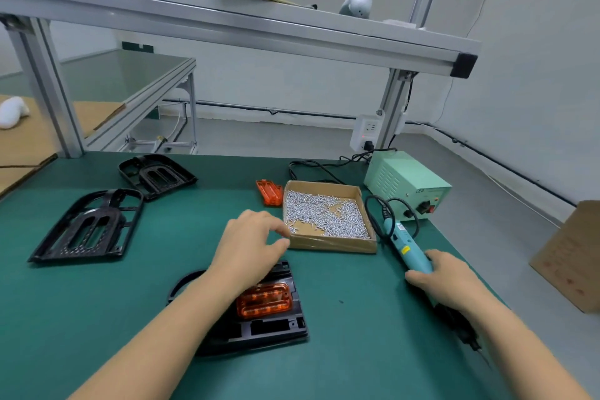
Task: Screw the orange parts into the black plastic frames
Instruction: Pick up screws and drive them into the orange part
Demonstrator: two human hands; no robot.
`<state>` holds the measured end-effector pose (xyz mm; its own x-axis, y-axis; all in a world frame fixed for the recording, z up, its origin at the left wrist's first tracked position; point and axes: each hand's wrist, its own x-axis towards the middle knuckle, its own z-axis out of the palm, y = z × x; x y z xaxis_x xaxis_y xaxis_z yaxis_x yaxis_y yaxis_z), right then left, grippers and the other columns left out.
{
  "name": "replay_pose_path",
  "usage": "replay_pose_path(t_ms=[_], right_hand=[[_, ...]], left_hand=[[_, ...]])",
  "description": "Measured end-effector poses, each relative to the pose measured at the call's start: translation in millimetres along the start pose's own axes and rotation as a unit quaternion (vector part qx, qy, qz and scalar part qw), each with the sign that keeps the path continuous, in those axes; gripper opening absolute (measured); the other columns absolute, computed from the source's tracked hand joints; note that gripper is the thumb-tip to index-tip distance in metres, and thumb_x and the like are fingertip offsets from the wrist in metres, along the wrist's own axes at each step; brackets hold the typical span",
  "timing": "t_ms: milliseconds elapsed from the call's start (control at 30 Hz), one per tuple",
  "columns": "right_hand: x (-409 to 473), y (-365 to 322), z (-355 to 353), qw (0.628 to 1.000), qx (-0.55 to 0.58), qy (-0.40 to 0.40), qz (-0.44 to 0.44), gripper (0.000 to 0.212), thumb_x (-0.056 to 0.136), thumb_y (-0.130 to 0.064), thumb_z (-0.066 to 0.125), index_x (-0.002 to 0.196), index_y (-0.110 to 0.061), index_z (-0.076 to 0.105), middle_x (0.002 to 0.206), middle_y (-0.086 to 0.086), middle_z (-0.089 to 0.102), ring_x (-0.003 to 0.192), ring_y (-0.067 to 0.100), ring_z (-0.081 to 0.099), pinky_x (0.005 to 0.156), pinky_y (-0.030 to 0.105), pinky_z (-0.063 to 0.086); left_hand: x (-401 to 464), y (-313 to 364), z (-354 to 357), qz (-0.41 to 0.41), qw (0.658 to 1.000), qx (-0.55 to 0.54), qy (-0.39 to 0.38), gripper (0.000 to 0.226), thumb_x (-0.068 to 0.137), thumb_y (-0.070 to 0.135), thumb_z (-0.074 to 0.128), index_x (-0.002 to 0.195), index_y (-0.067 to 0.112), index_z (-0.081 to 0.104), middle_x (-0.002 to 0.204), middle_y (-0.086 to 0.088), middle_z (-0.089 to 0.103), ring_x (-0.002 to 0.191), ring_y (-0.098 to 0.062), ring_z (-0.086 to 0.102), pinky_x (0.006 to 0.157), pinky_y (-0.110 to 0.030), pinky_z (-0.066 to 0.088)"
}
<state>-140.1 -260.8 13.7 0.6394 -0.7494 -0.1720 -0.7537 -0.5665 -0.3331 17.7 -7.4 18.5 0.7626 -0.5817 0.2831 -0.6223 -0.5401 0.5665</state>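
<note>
Black frame [259, 331] w/ translucent ribbed orange part [263, 300] seated inside.

Soft, even light fills the room, bright and without a clear single source; it seems to fall from overhead. Shadows are faint: a thin dark edge under the left hand [251, 245] and a pale one beneath the shelf [227, 19]. The green tabletop [97, 318] shows a mild sheen, no hard glare. The wide lens bows straight rails toward the edges. Detail is slightly soft throughout, and the screws [324, 214] blur into a grey mass.
</note>
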Motion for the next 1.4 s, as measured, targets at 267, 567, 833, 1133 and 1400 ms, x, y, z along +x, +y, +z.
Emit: replay_pose_path(t_ms=[267, 567, 833, 1133, 1400], right_hand=[[-11.5, -14.3, -26.7, 0.911, 0.399, -0.107, -0.012, 0.032, 0.075, -0.012, 0.074, 0.099, 0.002, 0.059, 0.067, 0.007, 0.046, 0.051, 0.016, 0.041, 0.048, 0.024, 0.034], [-24.0, -47.0, -16.9, 0.665, 0.715, -0.207, -0.062, 0.051, 0.058, -0.005, 0.066, 0.107, -0.011, 0.055, 0.061, 0.001, 0.049, 0.041, 0.007, 0.042, 0.036, 0.019, 0.039], [-28.1, -83.2, -1.1, 0.622, 0.761, -0.158, -0.095, 0.036, 0.062, -0.009, 0.067, 0.094, -0.015, 0.054, 0.057, -0.002, 0.044, 0.040, 0.007, 0.039, 0.038, 0.020, 0.038], [-33.9, -100.3, 5.5, 0.625, 0.757, -0.151, -0.117, 0.037, 0.062, -0.008, 0.067, 0.095, -0.014, 0.053, 0.056, -0.001, 0.045, 0.041, 0.010, 0.041, 0.040, 0.022, 0.040], [-34.4, -99.8, 6.3, 0.619, 0.762, -0.138, -0.128, 0.038, 0.061, -0.008, 0.067, 0.095, -0.015, 0.051, 0.056, -0.002, 0.043, 0.041, 0.009, 0.040, 0.040, 0.021, 0.040]], left_hand=[[57.7, 29.8, 37.2, -0.017, 0.995, -0.032, -0.089, 0.017, 0.091, 0.018, 0.059, 0.096, 0.022, 0.074, 0.103, 0.004, 0.071, 0.103, -0.017, 0.058, 0.102, -0.039, 0.039], [93.0, 37.2, 54.5, -0.057, 0.980, 0.011, -0.190, 0.013, 0.081, 0.020, 0.075, 0.093, 0.024, 0.076, 0.103, 0.006, 0.072, 0.104, -0.014, 0.061, 0.101, -0.034, 0.041], [98.5, 37.9, 63.3, -0.078, 0.976, 0.033, -0.200, 0.006, 0.082, 0.016, 0.073, 0.078, 0.021, 0.075, 0.088, 0.001, 0.070, 0.092, -0.019, 0.064, 0.081, -0.032, 0.053], [103.6, 44.8, 63.0, -0.029, 0.975, 0.092, -0.199, 0.021, 0.084, 0.006, 0.059, 0.077, 0.022, 0.070, 0.083, 0.001, 0.062, 0.089, -0.021, 0.061, 0.074, -0.031, 0.050], [99.7, 33.6, 66.2, 0.001, 0.983, 0.069, -0.171, 0.023, 0.087, 0.004, 0.060, 0.100, 0.017, 0.073, 0.107, -0.005, 0.070, 0.102, -0.022, 0.062, 0.089, -0.036, 0.051]])
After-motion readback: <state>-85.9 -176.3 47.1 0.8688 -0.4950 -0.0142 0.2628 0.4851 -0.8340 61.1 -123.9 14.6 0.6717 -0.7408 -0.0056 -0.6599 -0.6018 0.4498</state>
